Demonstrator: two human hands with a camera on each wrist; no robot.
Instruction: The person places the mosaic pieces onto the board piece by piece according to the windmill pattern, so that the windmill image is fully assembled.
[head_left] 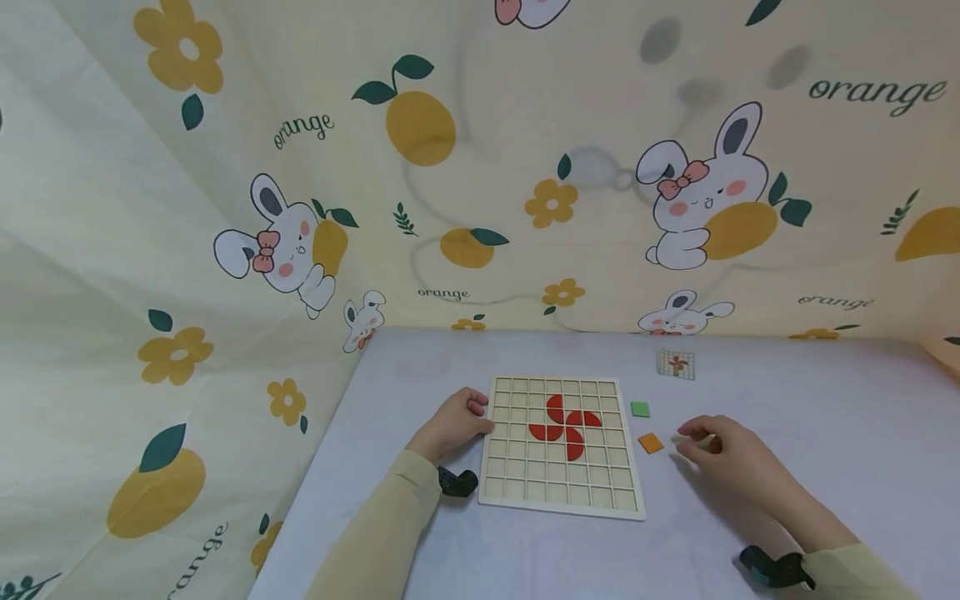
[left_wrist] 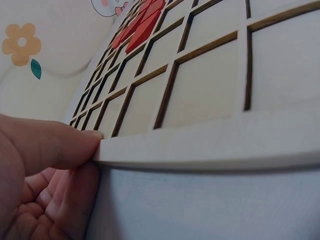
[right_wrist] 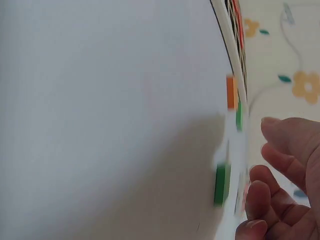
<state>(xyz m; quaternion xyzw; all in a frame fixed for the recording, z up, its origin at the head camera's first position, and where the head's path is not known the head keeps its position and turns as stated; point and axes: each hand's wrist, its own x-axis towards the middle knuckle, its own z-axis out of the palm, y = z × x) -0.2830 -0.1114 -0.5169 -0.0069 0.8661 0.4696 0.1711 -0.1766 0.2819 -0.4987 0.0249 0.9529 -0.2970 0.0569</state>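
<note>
A pale wooden grid board [head_left: 517, 492] lies on the table, with red rounded pieces [head_left: 575, 444] set in a pinwheel at its middle. My left hand [head_left: 453, 425] pinches the board's left edge. In the left wrist view the thumb [left_wrist: 75, 145] presses on the rim while the other fingers curl below it. To the right of the board my right hand [head_left: 738, 458] hovers with loosely bent fingers and nothing between them. Nearest to it is an orange square tile [head_left: 651, 443], with a green square tile [head_left: 640, 409] behind. Another green block [right_wrist: 222, 185] shows beside this hand in the right wrist view.
A small card [head_left: 677, 364] with a grid and red pinwheel picture lies beyond the tiles. The white tabletop [head_left: 555, 558] meets a patterned cloth [head_left: 510, 150] at the back and left. Dark wrist devices [head_left: 776, 568] sit on both wrists.
</note>
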